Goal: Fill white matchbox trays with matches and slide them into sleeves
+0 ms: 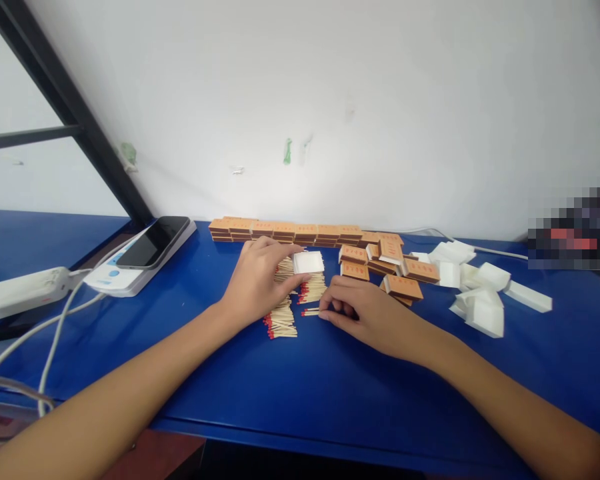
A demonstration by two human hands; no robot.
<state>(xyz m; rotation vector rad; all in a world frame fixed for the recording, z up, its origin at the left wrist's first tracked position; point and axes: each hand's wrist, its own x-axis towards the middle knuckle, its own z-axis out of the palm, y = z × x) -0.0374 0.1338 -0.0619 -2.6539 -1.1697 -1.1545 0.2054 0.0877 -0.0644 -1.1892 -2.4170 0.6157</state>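
My left hand (260,280) grips a white inner matchbox tray (309,262) by its left side, just above a pile of red-tipped matches (283,319) on the blue table (290,387). My right hand (363,313) rests on the table to the right of the pile, its fingers curled and pinching a few matches (311,311) that stick out to the left. More matches (312,288) lie under the tray.
A row of brown matchbox sleeves (285,231) lines the wall, with loose ones (403,287) at the right. White empty trays (480,300) lie scattered further right. A phone on a white device (145,257), a power strip (23,290) and cables (55,333) occupy the left.
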